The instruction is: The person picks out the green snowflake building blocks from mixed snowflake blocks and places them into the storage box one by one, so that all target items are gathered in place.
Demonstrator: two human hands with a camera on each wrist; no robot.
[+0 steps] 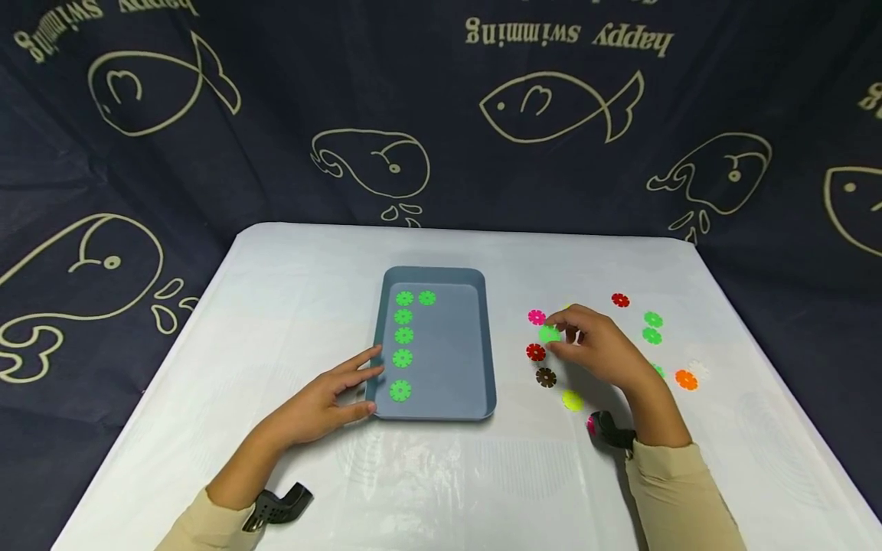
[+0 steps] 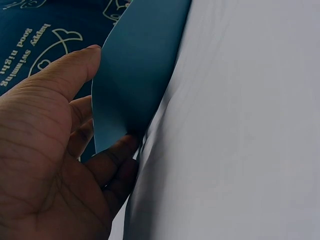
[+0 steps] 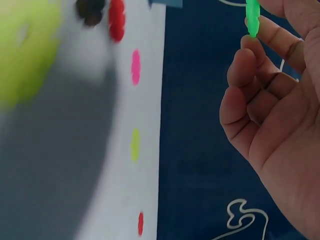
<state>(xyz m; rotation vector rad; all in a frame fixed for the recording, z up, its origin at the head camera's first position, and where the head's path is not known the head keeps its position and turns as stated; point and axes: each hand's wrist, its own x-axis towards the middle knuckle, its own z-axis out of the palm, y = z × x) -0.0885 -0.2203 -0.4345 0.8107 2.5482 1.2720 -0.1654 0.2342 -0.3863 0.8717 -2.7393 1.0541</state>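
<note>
My right hand [image 1: 598,346] pinches a notched green plastic disc [image 1: 549,334] between thumb and fingertips. In the right wrist view this green disc [image 3: 253,18] stands edge-on, held off the table. My left hand [image 1: 320,404] rests at the left side of a grey-blue tray [image 1: 448,409], its fingers fairly straight and touching the rim. The left wrist view has the tray wall [image 2: 132,75] close against those fingers. Inside the tray, several green discs [image 1: 403,336] form a column along the left, and another green disc [image 1: 427,298] lies beside the top one.
Around my right hand lie a pink disc [image 1: 537,317], a red disc [image 1: 535,352], a brown disc [image 1: 546,377] and a yellow disc [image 1: 573,400]. Farther right are green discs [image 1: 651,335], an orange disc [image 1: 686,379], a whitish disc [image 1: 699,370] and another red disc [image 1: 620,300].
</note>
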